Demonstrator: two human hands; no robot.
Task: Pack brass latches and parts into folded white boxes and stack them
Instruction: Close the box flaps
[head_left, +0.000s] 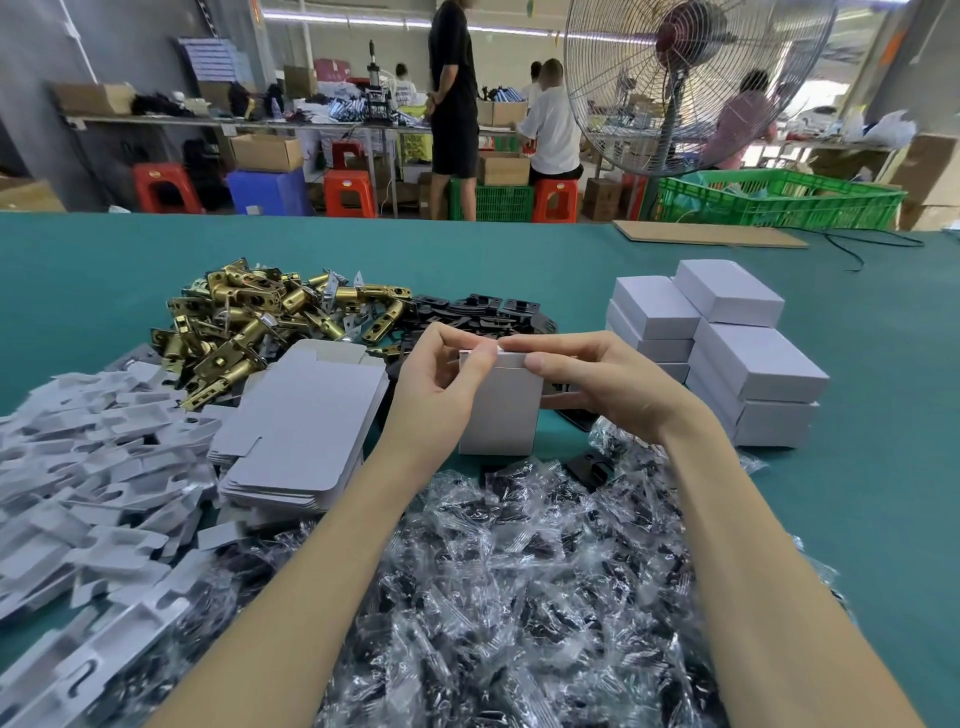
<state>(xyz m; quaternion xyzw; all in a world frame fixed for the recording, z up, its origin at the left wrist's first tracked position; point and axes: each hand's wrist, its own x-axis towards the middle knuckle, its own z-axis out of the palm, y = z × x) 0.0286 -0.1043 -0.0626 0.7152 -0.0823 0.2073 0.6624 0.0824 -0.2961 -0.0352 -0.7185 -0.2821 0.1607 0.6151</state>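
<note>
A white box (501, 410) stands upright on the green table (857, 467) at the centre. My left hand (441, 384) grips its left side, thumb and fingertips pinching the top flap. My right hand (592, 379) holds the right side, thumb pressing on the top edge. A heap of brass latches (249, 322) lies at the back left. Black plates (483, 312) lie behind the box. Closed white boxes (727, 353) are stacked to the right. Flat unfolded boxes (301, 431) are piled to the left.
White card inserts (88, 478) cover the left side. Clear bags of black parts (519, 597) spread across the near table between my arms. A flat cardboard sheet (711, 234) lies at the far edge. Beyond stand a fan (685, 78), green crates and several people.
</note>
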